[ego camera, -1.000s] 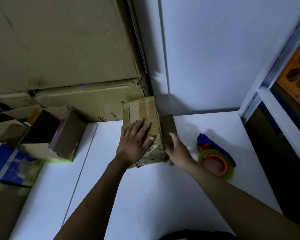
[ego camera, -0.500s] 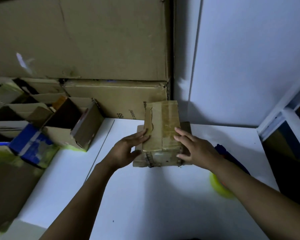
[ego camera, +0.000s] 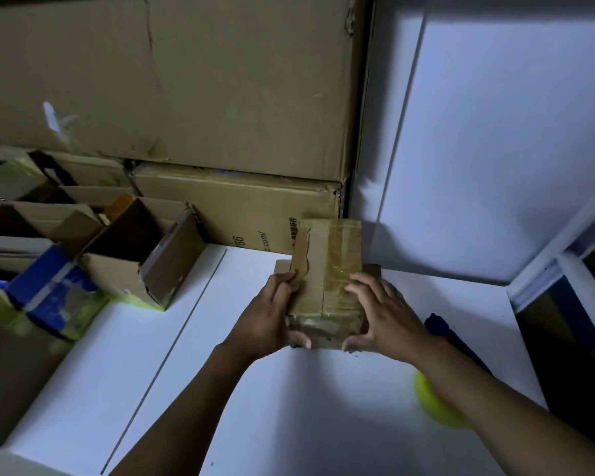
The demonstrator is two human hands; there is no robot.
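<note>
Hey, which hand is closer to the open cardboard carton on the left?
Left. The left hand grips the taped box on its left side, toward the open carton; the right hand grips the box's right side, farther off.

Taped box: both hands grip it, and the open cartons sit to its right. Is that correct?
Not quite. The head view shows the left hand and right hand gripping the taped box, as you say, but the open cartons sit to its left, not its right.
</note>
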